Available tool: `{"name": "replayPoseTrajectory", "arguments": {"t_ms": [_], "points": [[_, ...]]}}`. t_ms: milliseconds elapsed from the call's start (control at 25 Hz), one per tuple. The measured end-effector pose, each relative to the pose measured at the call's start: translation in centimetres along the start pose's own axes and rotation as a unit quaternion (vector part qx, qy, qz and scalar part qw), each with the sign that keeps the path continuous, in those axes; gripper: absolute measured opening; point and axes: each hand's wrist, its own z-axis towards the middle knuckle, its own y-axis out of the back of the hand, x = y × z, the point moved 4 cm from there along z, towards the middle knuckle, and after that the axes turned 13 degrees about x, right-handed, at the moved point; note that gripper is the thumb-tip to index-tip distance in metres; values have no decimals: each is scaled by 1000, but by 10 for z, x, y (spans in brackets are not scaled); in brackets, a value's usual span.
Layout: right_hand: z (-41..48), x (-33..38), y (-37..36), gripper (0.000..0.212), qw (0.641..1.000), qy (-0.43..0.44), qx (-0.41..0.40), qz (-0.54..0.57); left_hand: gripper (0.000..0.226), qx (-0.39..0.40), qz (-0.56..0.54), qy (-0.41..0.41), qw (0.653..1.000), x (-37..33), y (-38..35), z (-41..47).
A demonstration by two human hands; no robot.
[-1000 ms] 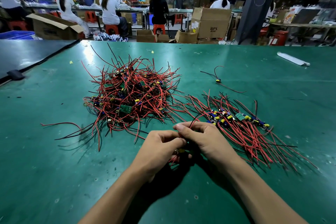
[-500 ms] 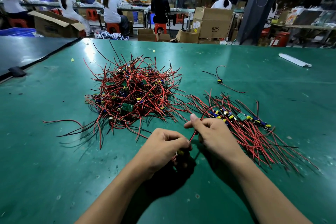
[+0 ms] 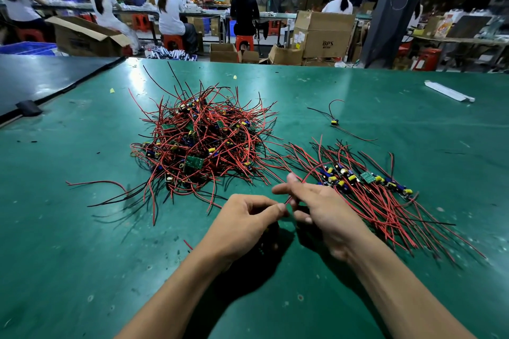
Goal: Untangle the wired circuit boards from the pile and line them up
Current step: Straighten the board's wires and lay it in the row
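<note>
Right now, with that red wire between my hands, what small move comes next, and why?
Probably slide the right hand along the red wire to straighten it: the left hand pinches its near end, the wire arcs loosely, and the lined-up row lies beside.

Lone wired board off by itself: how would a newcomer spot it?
Start at the green table, then the lined-up row on its right. Beyond that row lies the lone wired board. It alone touches no other: one yellow part, red and black wires.
</note>
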Motion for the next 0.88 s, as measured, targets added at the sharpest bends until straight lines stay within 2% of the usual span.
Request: {"name": "replayPoseTrajectory", "arguments": {"t_ms": [120, 240, 360, 480, 600, 760, 880], "points": [[-1, -4, -4, 30, 998, 3, 31, -57, 21, -14, -12, 1, 1000, 2, 1, 1], [-2, 1, 3, 28, 995, 30, -19, -91, 21, 1, -14, 17, 1000, 3, 2, 1], [-3, 7, 13, 29, 987, 101, -80, -95, 20, 30, -27, 25, 999, 1, 2, 0], [-3, 11, 18, 30, 978, 160, -118, -62, 19, 48, -32, 29, 998, -2, 3, -1], [0, 13, 20, 32, 975, 173, -136, 22, 19, 61, -46, 33, 997, -3, 3, -2], [3, 11, 24, 46, 979, 128, -135, 82, 20, 79, -57, 42, 994, -3, 4, -3], [4, 9, 24, 47, 980, 108, -119, 118, 19, 86, -64, 50, 993, -2, 5, -3]]}}
